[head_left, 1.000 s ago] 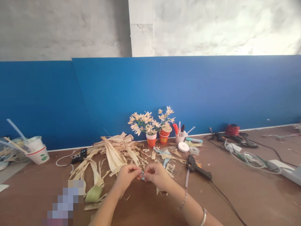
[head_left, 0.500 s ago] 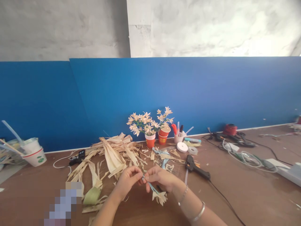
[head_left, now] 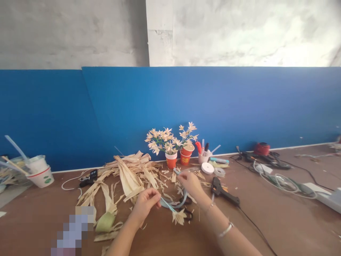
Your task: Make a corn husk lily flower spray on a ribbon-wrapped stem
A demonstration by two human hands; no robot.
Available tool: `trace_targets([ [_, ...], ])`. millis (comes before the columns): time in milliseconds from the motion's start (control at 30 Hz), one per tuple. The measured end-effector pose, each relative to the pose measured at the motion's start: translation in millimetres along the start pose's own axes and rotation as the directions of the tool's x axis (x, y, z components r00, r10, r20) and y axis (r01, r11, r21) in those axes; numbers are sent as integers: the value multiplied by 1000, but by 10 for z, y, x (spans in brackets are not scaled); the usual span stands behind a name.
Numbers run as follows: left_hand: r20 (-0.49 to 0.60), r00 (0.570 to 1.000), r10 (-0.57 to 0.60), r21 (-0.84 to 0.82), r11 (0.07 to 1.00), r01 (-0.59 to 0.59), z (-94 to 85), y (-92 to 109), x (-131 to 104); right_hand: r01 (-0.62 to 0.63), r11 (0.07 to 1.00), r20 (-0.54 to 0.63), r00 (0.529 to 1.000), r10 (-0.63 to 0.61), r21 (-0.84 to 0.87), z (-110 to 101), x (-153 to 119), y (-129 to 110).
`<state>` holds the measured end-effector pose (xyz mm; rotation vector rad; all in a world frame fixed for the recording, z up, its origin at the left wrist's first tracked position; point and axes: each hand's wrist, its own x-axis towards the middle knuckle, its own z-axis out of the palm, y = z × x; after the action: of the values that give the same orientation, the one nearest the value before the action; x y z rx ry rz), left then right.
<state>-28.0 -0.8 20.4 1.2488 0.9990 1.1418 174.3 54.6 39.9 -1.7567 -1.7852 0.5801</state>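
My left hand (head_left: 146,205) is closed, its thumb and finger pinching the thin light-blue stem of a cream husk flower (head_left: 179,217). The bloom points right, low over the table. My right hand (head_left: 191,185) is apart from it, farther forward, its fingertips pinched at a pale-blue strip (head_left: 184,200). That strip curves back toward the stem at my left fingertips; whether it is joined there I cannot tell. Black loops like scissor handles (head_left: 189,214) lie just behind the bloom, partly hidden.
Dried corn husks (head_left: 128,177) heap on the left. Behind stand red paper cups (head_left: 171,163) of finished flowers, with white tape rolls (head_left: 207,168) beside them. A glue gun (head_left: 225,192) with its cord lies right. Cables (head_left: 285,183) spread farther right; a white cup (head_left: 41,177) stands far left.
My right hand has left the stem and moved forward to the blue strip, which now stretches in a curve between the hands. My left hand stays in place, holding the flower.
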Motion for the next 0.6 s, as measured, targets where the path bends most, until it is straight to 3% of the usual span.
trace_targets([
  [67,-12,1000,3,-8,1000,-3,0,-16,14,-61,992,-70,996,53,-107,-31,197,55],
  [267,-32,999,2,-47,999,-3,3,-23,14,-154,954,-107,986,130,-256,53,538,125],
  [600,-11,1000,-25,-98,995,24,20,-39,15,-165,984,-147,977,153,-73,-144,432,291],
])
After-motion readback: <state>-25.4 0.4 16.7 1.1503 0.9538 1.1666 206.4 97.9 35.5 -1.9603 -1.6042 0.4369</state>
